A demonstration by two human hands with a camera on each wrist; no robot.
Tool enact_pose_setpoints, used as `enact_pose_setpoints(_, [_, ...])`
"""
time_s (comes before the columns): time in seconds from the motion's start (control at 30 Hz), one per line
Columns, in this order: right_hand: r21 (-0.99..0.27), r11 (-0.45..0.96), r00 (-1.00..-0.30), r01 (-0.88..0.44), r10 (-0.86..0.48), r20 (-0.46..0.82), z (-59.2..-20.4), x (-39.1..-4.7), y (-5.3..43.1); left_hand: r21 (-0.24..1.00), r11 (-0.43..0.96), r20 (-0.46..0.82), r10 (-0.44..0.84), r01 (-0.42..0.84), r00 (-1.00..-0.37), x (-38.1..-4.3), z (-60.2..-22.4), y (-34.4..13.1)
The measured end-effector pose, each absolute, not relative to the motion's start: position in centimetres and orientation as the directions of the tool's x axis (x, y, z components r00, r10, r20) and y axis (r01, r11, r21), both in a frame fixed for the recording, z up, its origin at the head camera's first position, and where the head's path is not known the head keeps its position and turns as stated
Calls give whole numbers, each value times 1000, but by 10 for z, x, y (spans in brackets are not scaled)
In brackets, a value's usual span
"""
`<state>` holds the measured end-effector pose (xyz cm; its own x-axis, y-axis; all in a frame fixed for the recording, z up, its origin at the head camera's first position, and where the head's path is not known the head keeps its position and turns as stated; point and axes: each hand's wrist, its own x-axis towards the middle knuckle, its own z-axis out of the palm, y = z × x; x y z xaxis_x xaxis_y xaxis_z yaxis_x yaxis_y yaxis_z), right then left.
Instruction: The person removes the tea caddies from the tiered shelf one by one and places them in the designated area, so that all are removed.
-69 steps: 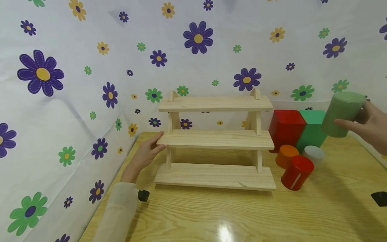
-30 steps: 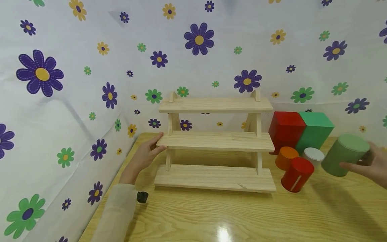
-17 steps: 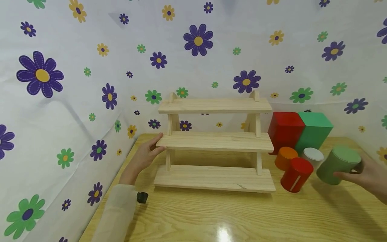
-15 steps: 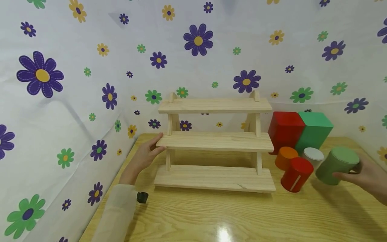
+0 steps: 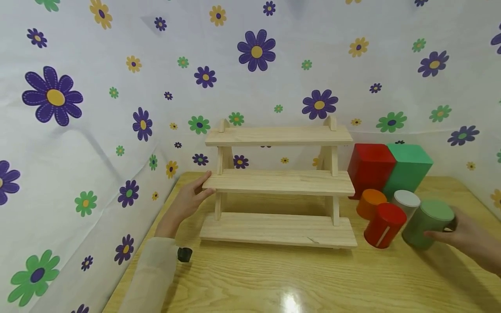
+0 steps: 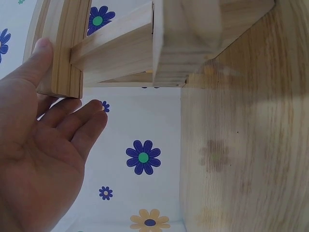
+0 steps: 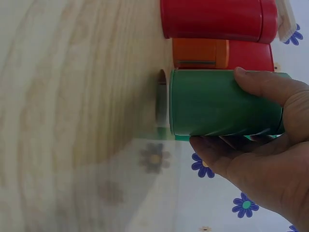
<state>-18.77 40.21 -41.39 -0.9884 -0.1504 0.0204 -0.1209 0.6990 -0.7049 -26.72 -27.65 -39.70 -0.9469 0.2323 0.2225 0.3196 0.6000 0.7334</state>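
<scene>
A three-tier wooden display stand [image 5: 278,180] stands on the table. My left hand [image 5: 184,204] grips the left end of its middle shelf; in the left wrist view the thumb lies against one face of the board [image 6: 63,53] and the fingers pass behind it. At the right, my right hand [image 5: 465,234] holds a muted-green round canister [image 5: 419,228] from its right side, thumb on the near side. In the right wrist view the canister [image 7: 217,104] is upright, close over the table; whether it touches is hard to tell. Some right fingers are hidden behind it.
Left of the green canister stand a red canister [image 5: 385,226], an orange one [image 5: 369,204] and a white one [image 5: 406,199]. Behind them are a red box [image 5: 369,169] and a green box [image 5: 409,158]. A flower-patterned sheet [image 5: 254,91] backs the table [image 5: 250,278].
The green canister, in my right hand, has come down from above the boxes and then shifted left and nearer, beside the white and red canisters. My left hand stays on the stand.
</scene>
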Motion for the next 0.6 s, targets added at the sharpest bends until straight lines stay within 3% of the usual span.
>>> enact_pose_setpoints(0.6, [-726, 680, -981, -101, -188, -40, -424, -185, 396, 720, 614, 220, 241, 324, -945, -267, -396, -282])
